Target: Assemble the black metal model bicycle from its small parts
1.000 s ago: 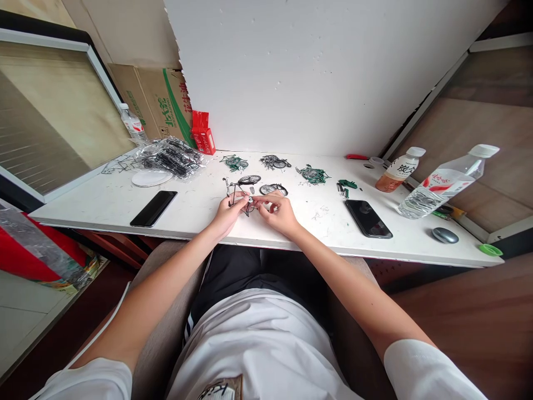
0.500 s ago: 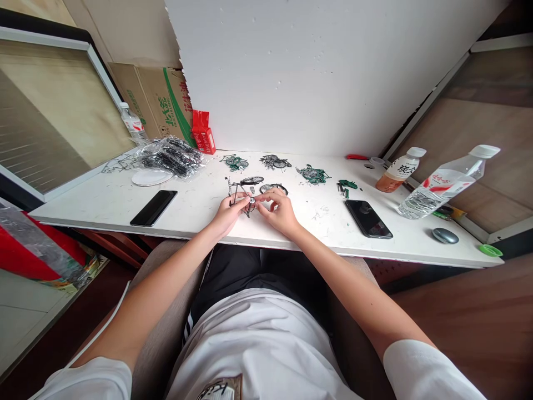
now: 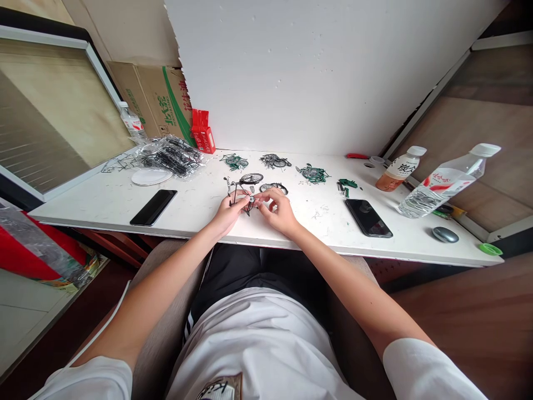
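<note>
My left hand [image 3: 226, 215] is closed round a black miniature bicycle frame [image 3: 235, 190], thumb and fingertips gripping it just above the table near its front edge. A small round disc [image 3: 252, 199] shows at the left fingertips. From the right, my right hand [image 3: 280, 211] meets the frame with thumb and index finger pinched close to that disc; what they grip is too small to make out. A black toy wheel [image 3: 251, 178] is just beyond the frame. More wheels [image 3: 273, 188] lie on the table behind my right fingers, partly covered by them.
On the white table [image 3: 200, 214] are clusters of green parts [image 3: 313, 174], black parts [image 3: 275, 161], a bagged bundle [image 3: 175, 155], a white disc [image 3: 151, 176], a left phone [image 3: 154, 208] and a right phone [image 3: 368, 218]. Bottles [image 3: 447, 180] and a grey mouse-like object [image 3: 445, 235] are at right.
Both hands stay in nearly the same place around the frame. The wheel beyond it appears slightly turned, showing more of its face. The right fingers have shifted very little.
</note>
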`<state>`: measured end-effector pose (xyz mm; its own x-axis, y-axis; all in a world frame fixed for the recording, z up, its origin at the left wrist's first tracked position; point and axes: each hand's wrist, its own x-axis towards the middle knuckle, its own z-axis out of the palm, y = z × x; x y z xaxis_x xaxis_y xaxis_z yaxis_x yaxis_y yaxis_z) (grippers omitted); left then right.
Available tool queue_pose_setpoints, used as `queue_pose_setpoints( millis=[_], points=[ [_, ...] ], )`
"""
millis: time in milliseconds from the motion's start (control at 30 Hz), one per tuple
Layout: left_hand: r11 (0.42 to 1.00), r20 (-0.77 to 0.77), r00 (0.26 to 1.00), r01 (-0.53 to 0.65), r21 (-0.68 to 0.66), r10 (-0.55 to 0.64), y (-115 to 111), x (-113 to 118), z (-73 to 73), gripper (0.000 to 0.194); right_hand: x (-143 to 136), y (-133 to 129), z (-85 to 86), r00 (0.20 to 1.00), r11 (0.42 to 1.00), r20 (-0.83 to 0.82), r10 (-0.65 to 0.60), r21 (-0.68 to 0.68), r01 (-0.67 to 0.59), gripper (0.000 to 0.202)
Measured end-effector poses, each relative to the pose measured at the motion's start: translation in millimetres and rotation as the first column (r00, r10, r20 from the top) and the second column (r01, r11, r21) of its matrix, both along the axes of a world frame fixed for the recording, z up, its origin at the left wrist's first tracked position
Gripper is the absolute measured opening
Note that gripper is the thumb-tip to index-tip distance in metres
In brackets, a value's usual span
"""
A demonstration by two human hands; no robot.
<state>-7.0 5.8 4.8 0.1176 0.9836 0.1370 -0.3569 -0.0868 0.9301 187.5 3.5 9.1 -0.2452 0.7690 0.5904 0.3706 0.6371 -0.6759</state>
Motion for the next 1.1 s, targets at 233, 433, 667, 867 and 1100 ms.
queue_pose_setpoints(
  millis=[233,433,667,867,1100],
  points=[
    [0.999,-0.016,0.999,0.037,0.016,-0.036,1,0,-2.6,0.048,9,13,-1.3,0.995,0.994,0.023,-0.093,0.067,0.091,0.027],
    [1.0,-0.028,1.0,0.012,0.015,-0.011,2,0,-5.3,0.051,48,39,8.5,0.947,0.957,0.142,-0.289,0.04,0.286,0.048],
    [1.0,-0.01,1.0,-0.002,0.011,0.002,2,0,-4.3,0.048,51,33,7.9,0.862,0.972,0.456,-0.22,0.026,0.234,0.044],
    [1.0,-0.009,1.0,-0.007,-0.002,0.007,1,1,-2.7,0.048,52,38,0.6,0.756,0.949,0.586,-0.291,0.076,0.307,0.039],
    [1.0,-0.003,1.0,0.001,-0.007,-0.001,1,1,-2.1,0.048,54,44,-5.9,0.743,0.947,0.587,-0.321,0.22,0.235,0.024]
  ],
)
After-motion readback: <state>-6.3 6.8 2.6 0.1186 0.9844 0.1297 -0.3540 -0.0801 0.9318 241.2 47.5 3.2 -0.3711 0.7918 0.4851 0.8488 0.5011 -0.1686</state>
